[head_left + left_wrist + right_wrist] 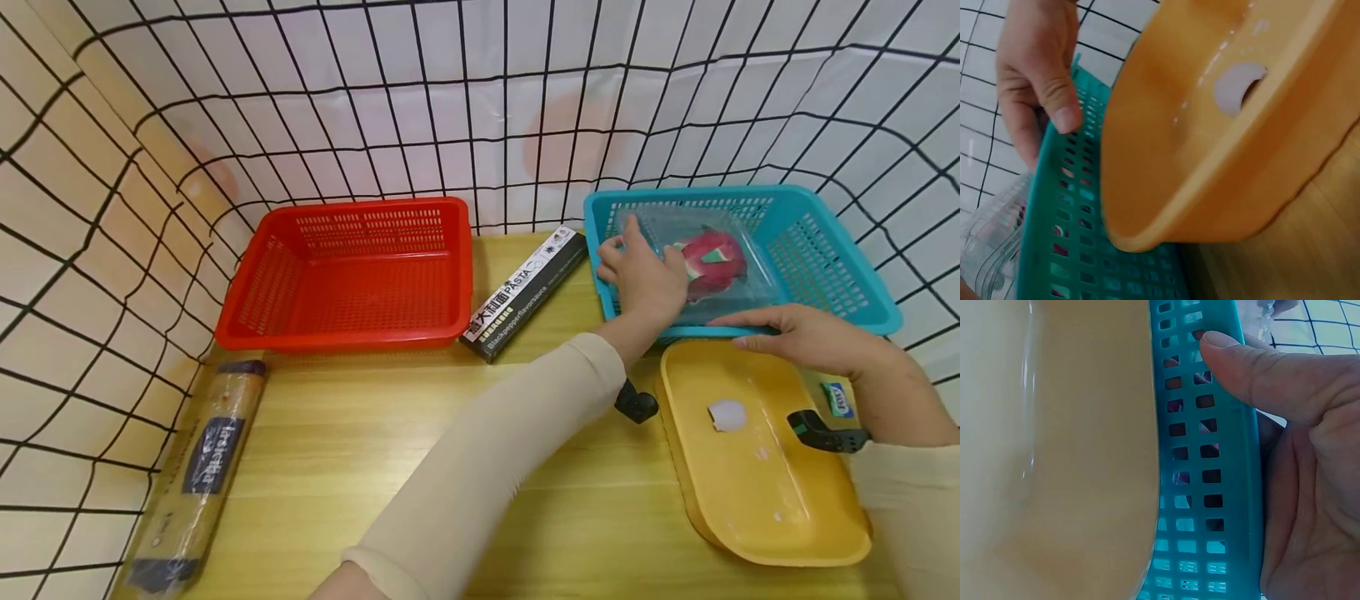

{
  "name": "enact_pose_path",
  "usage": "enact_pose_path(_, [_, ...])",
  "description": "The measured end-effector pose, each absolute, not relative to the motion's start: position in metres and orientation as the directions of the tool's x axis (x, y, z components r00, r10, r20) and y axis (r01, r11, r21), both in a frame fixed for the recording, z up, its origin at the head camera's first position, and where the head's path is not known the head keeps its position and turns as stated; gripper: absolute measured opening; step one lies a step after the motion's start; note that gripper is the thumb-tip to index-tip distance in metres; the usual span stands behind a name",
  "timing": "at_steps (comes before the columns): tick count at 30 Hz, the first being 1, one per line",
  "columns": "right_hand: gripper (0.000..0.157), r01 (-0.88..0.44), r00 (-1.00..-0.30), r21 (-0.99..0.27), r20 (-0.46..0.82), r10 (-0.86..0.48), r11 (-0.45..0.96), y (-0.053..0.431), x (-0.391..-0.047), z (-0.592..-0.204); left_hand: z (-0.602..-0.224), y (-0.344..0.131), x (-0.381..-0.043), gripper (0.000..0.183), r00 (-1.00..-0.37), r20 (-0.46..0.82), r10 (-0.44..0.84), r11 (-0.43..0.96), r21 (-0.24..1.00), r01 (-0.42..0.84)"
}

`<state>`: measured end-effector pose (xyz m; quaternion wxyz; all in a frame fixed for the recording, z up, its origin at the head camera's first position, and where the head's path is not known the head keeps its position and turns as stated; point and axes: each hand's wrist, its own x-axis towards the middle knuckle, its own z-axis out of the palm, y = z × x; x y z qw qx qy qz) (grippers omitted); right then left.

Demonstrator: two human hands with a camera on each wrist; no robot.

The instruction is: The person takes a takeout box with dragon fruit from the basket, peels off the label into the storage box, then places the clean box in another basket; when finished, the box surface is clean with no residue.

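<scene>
In the head view, my left hand (643,279) grips the left side of a clear plastic box (675,221) in the blue basket (825,250). A pink-and-green dragon fruit (712,260) shows through the plastic. My right hand (813,337) holds the basket's near rim. In the right wrist view, the right thumb (1241,365) lies against the outside of the perforated basket wall (1229,487), with the other fingers behind the rim. The left wrist view shows the right hand (1038,69) at that rim too; the left hand is nearly out of this view.
A yellow tray (690,467) with a pale curved piece (727,415) in it stands against the basket's near side. A black pasta box (525,292) lies beside the red basket (345,340). A noodle packet (202,475) lies far left, a small green packet (837,400) right. Black mesh surrounds the table.
</scene>
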<state>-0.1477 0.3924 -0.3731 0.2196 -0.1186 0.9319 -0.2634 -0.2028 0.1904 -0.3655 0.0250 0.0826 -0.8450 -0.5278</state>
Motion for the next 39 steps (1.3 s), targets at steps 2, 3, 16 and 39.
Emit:
enact_pose_path(2, [0.04,-0.106,-0.878,-0.534,-0.346,-0.331,0.839,0.392,-0.146,-0.374,-0.367,0.192,-0.2,0.064,-0.989,-0.03,-0.142,0.514,0.852,-0.1])
enact_pose_path(3, [0.04,-0.105,-0.88,-0.526,-0.347,-0.325,0.844,0.393,-0.146,-0.374,-0.367,0.193,-0.199,0.065,-0.992,-0.026,-0.125,0.554,0.827,-0.091])
enact_pose_path(16, [0.04,-0.116,-0.885,-0.509,-0.337,-0.322,0.853,0.392,-0.147,-0.375,-0.373,0.18,-0.202,0.074,-0.937,-0.106,0.333,0.612,0.781,0.129])
enact_pose_path(39, [0.041,-0.093,-0.91,-0.518,-0.303,-0.283,0.851,0.395,-0.157,-0.374,-0.371,0.094,-0.141,0.052,-0.81,0.302,0.503,0.519,0.643,0.563])
